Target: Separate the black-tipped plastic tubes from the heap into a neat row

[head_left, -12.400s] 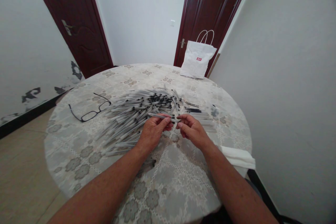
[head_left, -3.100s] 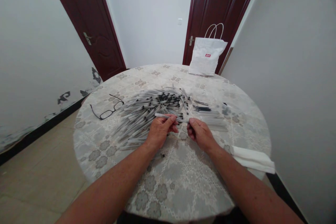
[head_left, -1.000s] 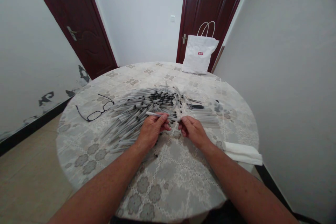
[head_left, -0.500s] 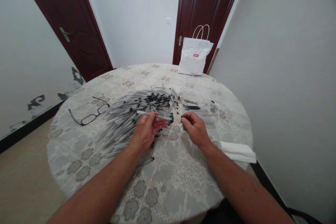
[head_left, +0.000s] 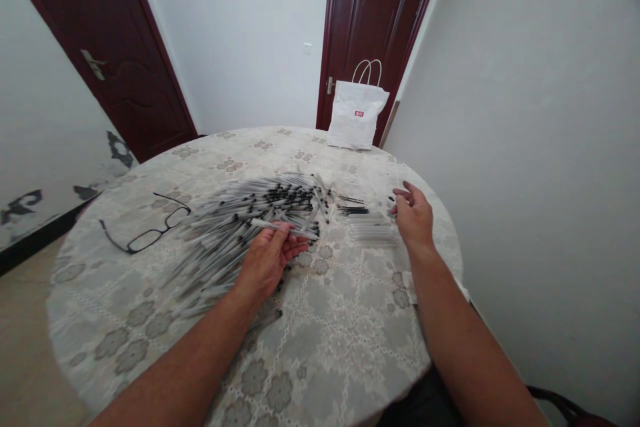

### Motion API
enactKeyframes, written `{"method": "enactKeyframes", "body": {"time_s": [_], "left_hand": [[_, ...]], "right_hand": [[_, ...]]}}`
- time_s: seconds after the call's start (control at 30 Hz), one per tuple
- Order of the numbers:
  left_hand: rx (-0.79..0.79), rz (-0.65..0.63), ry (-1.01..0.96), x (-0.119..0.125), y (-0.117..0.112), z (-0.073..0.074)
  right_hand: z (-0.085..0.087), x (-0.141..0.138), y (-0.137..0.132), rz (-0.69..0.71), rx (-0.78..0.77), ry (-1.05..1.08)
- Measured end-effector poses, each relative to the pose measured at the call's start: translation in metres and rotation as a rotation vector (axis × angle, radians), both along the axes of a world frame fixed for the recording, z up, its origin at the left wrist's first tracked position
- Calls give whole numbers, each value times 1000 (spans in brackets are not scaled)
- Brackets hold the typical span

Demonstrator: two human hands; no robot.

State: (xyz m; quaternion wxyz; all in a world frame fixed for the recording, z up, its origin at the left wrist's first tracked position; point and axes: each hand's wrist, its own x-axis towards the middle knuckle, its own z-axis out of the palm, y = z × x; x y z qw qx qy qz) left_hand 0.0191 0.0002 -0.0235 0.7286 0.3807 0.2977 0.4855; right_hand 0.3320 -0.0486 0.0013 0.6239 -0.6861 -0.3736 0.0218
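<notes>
My left hand (head_left: 267, 257) is closed on a pale translucent pen (head_left: 265, 223), held nearly level above the pile. Under and around it lies a large heap of similar pens (head_left: 210, 260), many with black ends. My right hand (head_left: 414, 217) is over the right side of the table, its fingers apart beside a small black piece (head_left: 391, 198). Between my hands lie a row of clear tubes (head_left: 373, 230), several black sticks (head_left: 354, 211) and a couple of thin dark rods (head_left: 351, 199).
A round table with a flowered cloth (head_left: 340, 340) fills the view. Eyeglasses (head_left: 150, 233) lie at the left. At the far edge stands a white paper bag (head_left: 357, 117). Something white (head_left: 410, 287) is partly hidden behind my right forearm. Walls and dark red doors (head_left: 377, 13) surround it.
My right hand has moved away from the left, rightward and farther out, to the small black piece, and its fingers have spread. My left hand still holds the pen. The view has shifted slightly.
</notes>
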Motion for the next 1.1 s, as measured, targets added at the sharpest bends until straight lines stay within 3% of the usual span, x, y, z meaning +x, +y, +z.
{"method": "enactKeyframes", "body": {"time_s": [0.1, 0.23, 0.37, 0.53, 0.63, 0.73, 0.8, 0.93, 1.1], "left_hand": [[22, 1, 53, 0, -1, 0], [114, -10, 156, 0, -4, 0], [179, -27, 226, -1, -6, -2], [166, -11, 221, -1, -5, -4], [150, 30, 198, -1, -2, -3], [159, 129, 174, -3, 2, -2], [156, 202, 150, -5, 5, -1], [138, 281, 110, -5, 9, 1], [137, 270, 124, -5, 7, 2]], "right_hand": [[-4, -33, -8, 216, -98, -41], [-8, -93, -22, 713, -247, -135], [-18, -120, -24, 867, -284, -169], [-26, -116, -20, 962, -301, -21], [-21, -112, -23, 914, -317, -144], [-9, -101, -26, 824, -393, -482], [-1, -88, -27, 715, -539, -715], [11, -54, -16, 360, -907, -1022], [17, -24, 12, 123, -1069, -1173]]}}
